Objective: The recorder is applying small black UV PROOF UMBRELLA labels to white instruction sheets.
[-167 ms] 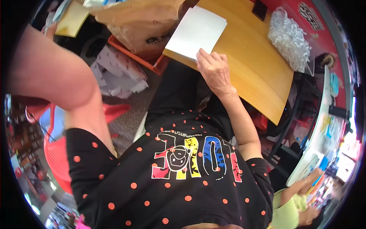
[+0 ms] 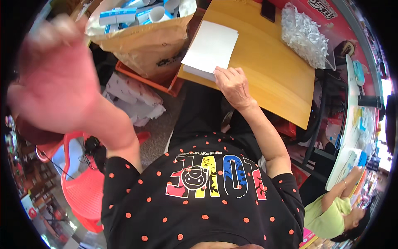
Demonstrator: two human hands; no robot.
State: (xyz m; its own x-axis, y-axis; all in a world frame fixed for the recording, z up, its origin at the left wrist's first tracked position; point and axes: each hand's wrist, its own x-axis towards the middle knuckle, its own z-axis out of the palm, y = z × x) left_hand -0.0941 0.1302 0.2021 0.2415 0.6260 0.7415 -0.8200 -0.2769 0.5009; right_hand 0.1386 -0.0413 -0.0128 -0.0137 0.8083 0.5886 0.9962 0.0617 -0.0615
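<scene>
A stack of white paper [image 2: 211, 46] lies at the near left edge of a wooden table [image 2: 273, 70]. My right hand [image 2: 234, 86] has its fingers bent and pressed together at the near right corner of that stack; the thumb is mostly hidden. Raised at the upper left, my left hand [image 2: 62, 66] is large and smeared by motion, so neither its fingers nor anything in them can be made out. Beyond it stands an open brown paper bag [image 2: 149, 47] holding several blue and white paper pieces [image 2: 118, 16], some rolled into tubes.
The bag stands in an orange crate [image 2: 143, 77], with crumpled white sheets [image 2: 134, 97] beside it. A black phone [image 2: 268, 10] and a clear bag of white curled strips [image 2: 304, 39] lie at the table's far side. A red chair [image 2: 85, 191] is at left; another person [image 2: 331, 211] sits at right.
My left arm has swung, and its hand now shows large and blurred at the upper left. My right hand stays at the stack's corner. The view has shifted, showing more of the bag's contents.
</scene>
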